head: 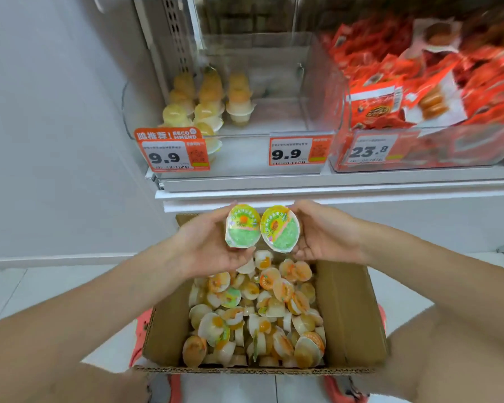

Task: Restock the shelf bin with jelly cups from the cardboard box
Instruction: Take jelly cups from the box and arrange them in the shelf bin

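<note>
The clear shelf bin (274, 112) stood at twelve o'clock, its right half bare, with open room over its front lip; the cardboard box (346, 315) sat at six, full of loose cups. Your left hand (213, 245) clasped one jelly cup (242, 226), your right hand (323, 237) another jelly cup (280, 229), rims nearly touching. You likely found them light, stiff, slick-lidded; hold by the sides
</note>
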Demonstrator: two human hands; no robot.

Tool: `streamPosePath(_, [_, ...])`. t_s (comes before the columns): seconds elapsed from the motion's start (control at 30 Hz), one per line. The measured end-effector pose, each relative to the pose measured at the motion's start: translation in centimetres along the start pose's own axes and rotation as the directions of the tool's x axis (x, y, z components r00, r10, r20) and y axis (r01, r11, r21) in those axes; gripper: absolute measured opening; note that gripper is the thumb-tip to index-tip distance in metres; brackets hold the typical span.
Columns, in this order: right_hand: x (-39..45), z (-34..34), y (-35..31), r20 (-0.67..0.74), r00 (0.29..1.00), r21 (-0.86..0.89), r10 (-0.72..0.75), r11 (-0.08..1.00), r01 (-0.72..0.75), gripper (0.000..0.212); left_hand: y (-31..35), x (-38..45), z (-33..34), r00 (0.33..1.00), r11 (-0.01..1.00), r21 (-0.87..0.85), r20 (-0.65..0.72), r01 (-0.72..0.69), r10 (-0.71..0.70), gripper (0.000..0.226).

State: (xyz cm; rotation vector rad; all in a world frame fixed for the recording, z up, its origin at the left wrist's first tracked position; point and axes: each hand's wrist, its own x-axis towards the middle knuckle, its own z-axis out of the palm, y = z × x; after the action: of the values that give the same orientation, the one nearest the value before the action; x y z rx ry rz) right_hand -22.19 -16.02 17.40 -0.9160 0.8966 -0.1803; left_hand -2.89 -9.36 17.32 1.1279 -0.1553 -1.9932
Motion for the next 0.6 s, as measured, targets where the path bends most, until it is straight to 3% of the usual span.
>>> streamPosePath(0.13, [-2.7,2.4,-1.5,-0.091,0.958,-0.041,-0.273,0.962,0.270,0.027,-0.7,-3.8,1.9,0.987,0.983,-0.121,0.062,-0.137,0.146,0.025])
streamPosePath(0.23, [-2.5,4.1,-2.0,-0.177,0.831,-0.195,-0.528,0.846,0.496,0.021,-1.5,-4.1,1.8,0.977,0.966,-0.184,0.086,-0.179,0.197,0.037])
streamPosePath(0.3, [-2.3,4.6,-2.0,-0.128,0.749,-0.385,-0.651,0.728,0.567,0.022,-1.8,-4.1,2.1,0.973,0.959,-0.210,0.091,-0.189,0.211,0.043])
streamPosePath(0.37, [-1.9,4.5,-1.5,-0.021,0.720,-0.543,-0.694,0.612,0.574,0.040,-1.9,-4.2,2.3,0.965,0.956,-0.210,0.119,-0.206,0.234,0.046])
streamPosePath(0.43, [-1.6,4.5,-1.0,0.051,0.733,-0.602,-0.679,0.565,0.565,0.057,-1.9,-4.4,2.0,0.955,0.948,-0.219,0.135,-0.230,0.263,0.051])
streamPosePath(0.6, [-0.9,4.7,-0.8,0.071,0.705,-0.578,-0.706,0.546,0.606,0.048,-1.2,-4.4,0.7,0.915,0.934,-0.189,0.217,-0.302,0.340,0.056])
